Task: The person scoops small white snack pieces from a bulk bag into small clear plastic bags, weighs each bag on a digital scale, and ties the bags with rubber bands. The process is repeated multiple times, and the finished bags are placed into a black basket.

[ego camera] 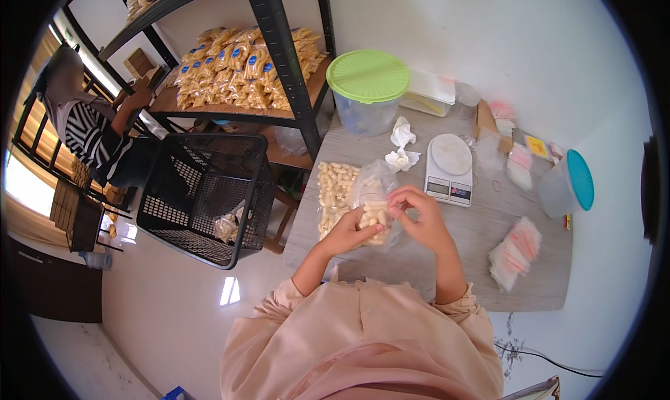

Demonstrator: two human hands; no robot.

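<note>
My left hand (pixel 344 234) grips a small clear zip bag (pixel 373 217) filled with beige, capsule-shaped pieces, the thumb lying across its front. At the bag's upper right edge, the fingertips of my right hand (pixel 423 218) pinch the plastic near the red zip line. Behind and left of my left hand lies a larger clear bag (pixel 335 186) of the same pieces, its loose plastic mouth bunched toward the right. A white digital kitchen scale (pixel 449 172) with a round platform stands beyond my right hand. Stacked zip bags with red lines (pixel 515 254) lie at the table's right.
Crumpled white tissues (pixel 402 159), a green-lidded tub (pixel 369 101) and a teal-lidded container (pixel 562 185) stand on the table (pixel 460 279). Left of it is a black plastic basket (pixel 209 190) holding small bags. Packed snack bags fill a shelf (pixel 241 70); a person (pixel 99 122) sits at far left.
</note>
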